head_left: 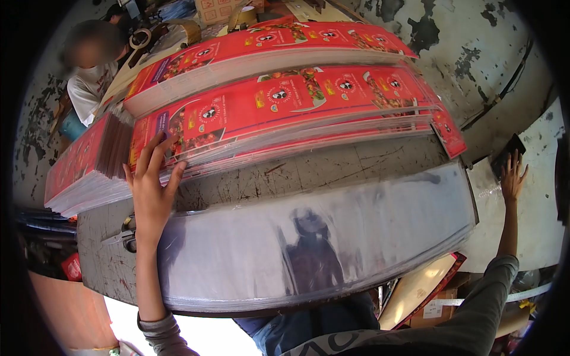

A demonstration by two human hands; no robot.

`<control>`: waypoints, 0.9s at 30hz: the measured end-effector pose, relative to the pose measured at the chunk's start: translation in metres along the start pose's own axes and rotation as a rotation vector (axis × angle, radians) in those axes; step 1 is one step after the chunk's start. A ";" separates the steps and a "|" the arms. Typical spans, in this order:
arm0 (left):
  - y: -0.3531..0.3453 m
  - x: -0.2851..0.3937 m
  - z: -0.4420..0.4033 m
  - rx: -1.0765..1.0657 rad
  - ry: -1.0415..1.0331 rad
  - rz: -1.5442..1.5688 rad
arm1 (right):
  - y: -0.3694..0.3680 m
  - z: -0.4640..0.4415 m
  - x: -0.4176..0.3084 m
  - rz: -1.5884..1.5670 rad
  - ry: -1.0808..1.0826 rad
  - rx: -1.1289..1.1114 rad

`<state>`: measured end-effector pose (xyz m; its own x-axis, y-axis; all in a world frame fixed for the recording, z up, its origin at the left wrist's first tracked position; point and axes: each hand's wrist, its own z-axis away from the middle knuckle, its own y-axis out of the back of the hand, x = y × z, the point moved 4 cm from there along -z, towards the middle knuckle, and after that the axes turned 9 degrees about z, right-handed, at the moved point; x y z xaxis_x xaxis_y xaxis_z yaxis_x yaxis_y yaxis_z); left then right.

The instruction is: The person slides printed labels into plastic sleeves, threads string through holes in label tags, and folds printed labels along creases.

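My left hand (pixel 152 184) lies with fingers spread on the near left corner of a stack of red printed sheets (pixel 237 110), which carry panda logos and food pictures. In front of that stack is a thick pile of clear plastic sheets (pixel 392 213), shiny and reflecting a dark figure. A pair of scissors (pixel 126 236) lies beside my left wrist, partly hidden by it. Off to the right, my right hand (pixel 512 178) is stretched out, fingers apart, against a flat black object (pixel 508 153) on a pale surface. What that object is, I cannot tell.
Another stack of red sheets (pixel 267 41) lies behind, and one more (pixel 77 160) at the left. A person (pixel 92 83) is at the far left. Tape rolls (pixel 141 39) and a carton (pixel 228 9) stand at the back. A peeling wall (pixel 475 53) borders the right.
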<state>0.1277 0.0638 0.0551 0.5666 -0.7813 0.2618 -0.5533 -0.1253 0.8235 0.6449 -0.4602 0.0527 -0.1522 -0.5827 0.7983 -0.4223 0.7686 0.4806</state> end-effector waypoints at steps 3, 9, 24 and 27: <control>0.000 -0.001 0.000 -0.016 0.014 -0.005 | -0.004 0.008 -0.002 0.018 0.001 0.005; 0.000 -0.001 0.000 -0.020 0.009 -0.011 | -0.020 0.018 -0.001 0.024 -0.177 0.006; -0.001 0.000 0.001 -0.026 0.018 -0.012 | -0.038 0.007 -0.003 -0.078 -0.104 0.201; 0.000 0.001 0.001 -0.029 0.021 0.005 | -0.021 0.010 -0.004 -0.078 -0.108 0.148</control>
<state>0.1281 0.0623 0.0553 0.5768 -0.7690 0.2757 -0.5379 -0.1035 0.8367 0.6458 -0.4764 0.0358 -0.2056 -0.6701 0.7133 -0.5617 0.6776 0.4747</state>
